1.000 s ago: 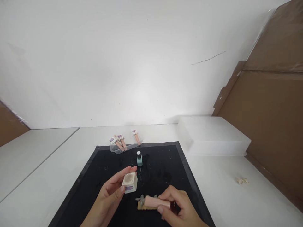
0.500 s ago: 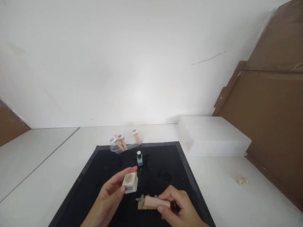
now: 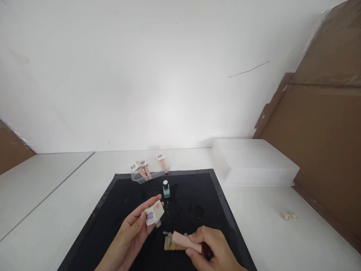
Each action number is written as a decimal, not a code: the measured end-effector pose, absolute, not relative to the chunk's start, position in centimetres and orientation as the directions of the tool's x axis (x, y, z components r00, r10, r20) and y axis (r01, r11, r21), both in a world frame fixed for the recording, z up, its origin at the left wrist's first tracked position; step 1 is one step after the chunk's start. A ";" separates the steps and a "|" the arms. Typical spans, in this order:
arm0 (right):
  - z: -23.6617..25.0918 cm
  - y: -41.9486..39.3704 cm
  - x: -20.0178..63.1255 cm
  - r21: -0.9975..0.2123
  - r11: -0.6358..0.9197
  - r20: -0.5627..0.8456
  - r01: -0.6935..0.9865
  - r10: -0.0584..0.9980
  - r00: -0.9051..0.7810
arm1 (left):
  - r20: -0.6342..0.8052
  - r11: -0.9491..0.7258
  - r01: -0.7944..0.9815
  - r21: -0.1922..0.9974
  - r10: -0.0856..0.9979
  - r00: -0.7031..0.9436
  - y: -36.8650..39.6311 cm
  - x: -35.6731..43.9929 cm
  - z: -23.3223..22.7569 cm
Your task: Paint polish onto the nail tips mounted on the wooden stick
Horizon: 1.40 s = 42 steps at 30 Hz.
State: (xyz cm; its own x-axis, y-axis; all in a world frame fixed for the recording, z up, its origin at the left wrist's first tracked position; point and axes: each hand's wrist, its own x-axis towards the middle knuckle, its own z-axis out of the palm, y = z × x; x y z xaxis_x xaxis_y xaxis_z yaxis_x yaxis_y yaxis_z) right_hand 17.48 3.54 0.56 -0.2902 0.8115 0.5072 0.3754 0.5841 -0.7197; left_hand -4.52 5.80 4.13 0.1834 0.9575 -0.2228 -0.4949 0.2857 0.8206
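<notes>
A white surface (image 3: 282, 241) carries everything in view. On it lies a black mat (image 3: 194, 195), square to the person, with wet-looking specks near its middle. To the right of the mat, against the wall, sits a translucent plastic box (image 3: 254, 162), lid on. At the mat's far edge stands a shallow clear tray (image 3: 141, 178) holding three pink-handled pieces with white labelled ends (leaning, not flat). Just in front of the tray, on the mat, stands a small teal bottle (image 3: 166, 190), upright, white cap.

The left hand (image 3: 129, 237) is closed on a small cream cube-shaped cap (image 3: 154, 213), thumb and fingers pinching its sides, the purple label turned toward the camera; it is held tilted above the mat. The right hand (image 3: 214, 252) grips a pink handle (image 3: 186, 241), lying nearly level, its tip at a tan strip (image 3: 172, 246) on the mat's near part. Two small beige bits (image 3: 289, 215) lie on the surface, well apart to the right.
</notes>
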 end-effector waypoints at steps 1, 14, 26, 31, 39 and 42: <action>0.6 3.5 17.4 -0.700 0.612 0.542 0.369 0.791 -0.285 | -0.230 0.294 -0.534 0.793 0.956 0.184 5.9 -4.4 4.1; 1.0 3.7 17.3 -0.591 0.738 0.671 0.327 0.674 -0.309 | -0.364 0.473 -0.804 0.360 0.865 0.345 6.6 -4.4 3.6; 1.4 3.5 17.2 -0.429 0.820 0.822 0.377 0.528 -0.214 | -0.415 0.340 -0.778 0.529 0.903 0.113 6.3 -3.8 4.1; 1.3 3.5 17.1 -0.465 0.813 0.808 0.351 0.552 -0.208 | -0.398 0.343 -0.766 0.544 0.909 0.125 6.3 -4.0 4.0; 1.8 3.6 17.0 -0.417 0.830 0.838 0.370 0.509 -0.198 | -0.244 0.357 -0.738 0.573 0.934 0.262 6.4 -4.7 3.1; 1.9 3.6 16.9 -0.418 0.815 0.828 0.401 0.524 -0.200 | -0.209 0.343 -0.703 0.623 0.939 0.273 6.2 -4.8 2.8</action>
